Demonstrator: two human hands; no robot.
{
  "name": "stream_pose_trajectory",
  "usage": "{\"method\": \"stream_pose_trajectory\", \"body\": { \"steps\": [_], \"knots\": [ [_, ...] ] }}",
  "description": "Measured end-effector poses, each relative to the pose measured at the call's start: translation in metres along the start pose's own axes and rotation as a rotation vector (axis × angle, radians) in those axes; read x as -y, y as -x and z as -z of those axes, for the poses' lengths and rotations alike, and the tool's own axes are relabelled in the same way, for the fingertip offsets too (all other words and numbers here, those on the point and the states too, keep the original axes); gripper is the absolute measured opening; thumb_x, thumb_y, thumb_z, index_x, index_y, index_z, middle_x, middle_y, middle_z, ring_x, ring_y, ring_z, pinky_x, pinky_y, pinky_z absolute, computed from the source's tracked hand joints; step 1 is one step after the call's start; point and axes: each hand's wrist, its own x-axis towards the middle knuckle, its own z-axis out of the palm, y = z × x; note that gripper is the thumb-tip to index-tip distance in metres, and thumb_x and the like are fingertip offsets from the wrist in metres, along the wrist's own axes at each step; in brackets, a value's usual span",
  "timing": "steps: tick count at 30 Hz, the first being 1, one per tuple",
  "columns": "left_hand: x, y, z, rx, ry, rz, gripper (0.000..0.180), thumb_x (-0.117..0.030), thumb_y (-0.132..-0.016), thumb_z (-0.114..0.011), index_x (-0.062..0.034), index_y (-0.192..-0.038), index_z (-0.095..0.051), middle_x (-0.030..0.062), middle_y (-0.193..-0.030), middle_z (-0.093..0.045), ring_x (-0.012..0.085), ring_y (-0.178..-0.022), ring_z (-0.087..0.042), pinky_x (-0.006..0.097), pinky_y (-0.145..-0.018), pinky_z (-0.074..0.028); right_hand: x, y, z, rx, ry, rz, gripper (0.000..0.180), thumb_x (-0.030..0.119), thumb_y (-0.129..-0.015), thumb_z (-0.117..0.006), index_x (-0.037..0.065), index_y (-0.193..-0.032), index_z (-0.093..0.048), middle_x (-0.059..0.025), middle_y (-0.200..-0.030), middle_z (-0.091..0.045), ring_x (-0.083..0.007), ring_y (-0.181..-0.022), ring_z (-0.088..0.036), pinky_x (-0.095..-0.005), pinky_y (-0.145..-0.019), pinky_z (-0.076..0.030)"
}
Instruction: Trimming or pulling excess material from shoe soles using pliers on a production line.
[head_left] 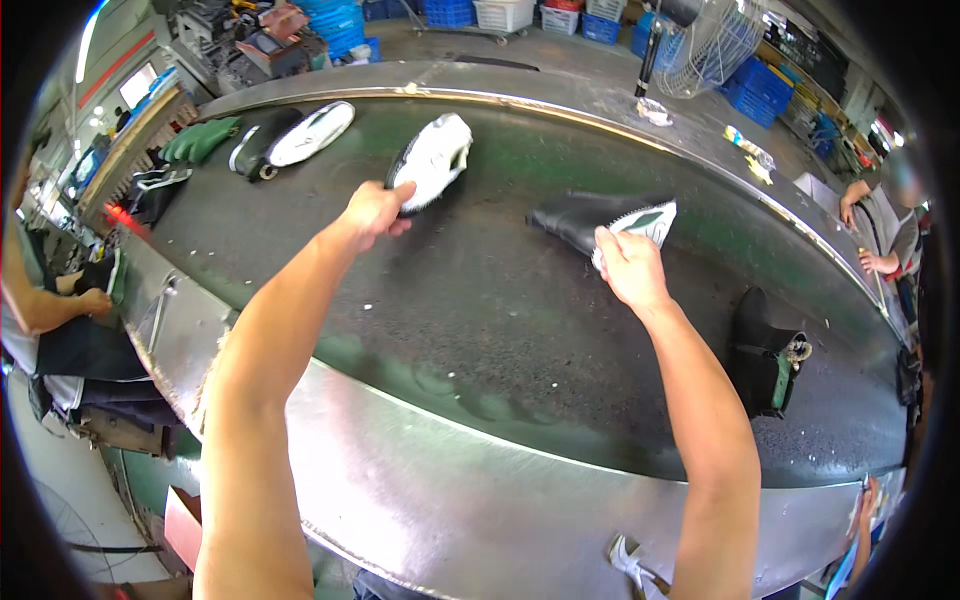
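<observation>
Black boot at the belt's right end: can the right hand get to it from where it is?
Probably yes. The right hand rests on the black-and-white shoe upper, and only bare belt lies between it and the black boot.

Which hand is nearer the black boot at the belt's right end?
Right. The right hand rests on a black-and-white shoe just left of the boot; the left hand is far across the belt.
</observation>
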Motion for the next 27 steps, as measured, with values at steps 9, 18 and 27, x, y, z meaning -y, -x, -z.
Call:
{"method": "stream_pose_trajectory", "body": {
  "steps": [9, 18, 27],
  "knots": [
    [0.084, 0.349, 0.153, -0.021, -0.205, -0.201, 0.041, -0.029, -0.096, -0.069, 0.0073, -0.113, -0.062, 0.0191, -0.100, -0.068, 0.0309, -0.082, -0.067, 0.041, -0.072, -0.055, 0.200, 0.180, 0.071, 0.112, -1.039, -0.173, 0.047, 0.019, -0.101, -0.059, 0.008, -0.057, -0.048, -0.0054, -0.047, -0.049, -0.0147, -0.036, -0.047, -0.0298, -0.036, -0.037],
    [0.118, 0.562, 0.065, -0.110, -0.383, -1.013, 0.140, -0.047, -0.062, -0.096, 0.0025, -0.159, -0.008, 0.0420, -0.158, -0.013, 0.0601, -0.147, -0.015, 0.063, -0.120, -0.019, 0.330, 0.440, 0.073, 0.222, -1.456, -0.051, 0.054, 0.016, -0.103, -0.048, 0.007, -0.050, -0.043, -0.0122, -0.046, -0.052, -0.0185, -0.033, -0.047, -0.0325, -0.031, -0.042],
    [0.183, 0.707, 0.000, 0.656, 0.262, -0.675, 0.118, -0.016, -0.077, -0.087, -0.0029, -0.162, -0.006, 0.0252, -0.156, -0.037, 0.0413, -0.142, -0.043, 0.042, -0.117, -0.034, 0.284, 0.629, 0.075, 0.019, -1.110, -0.312, 0.058, 0.048, -0.108, -0.044, 0.008, -0.066, -0.049, -0.0076, -0.059, -0.054, -0.0165, -0.045, -0.051, -0.0323, -0.046, -0.046]
  ]
}}
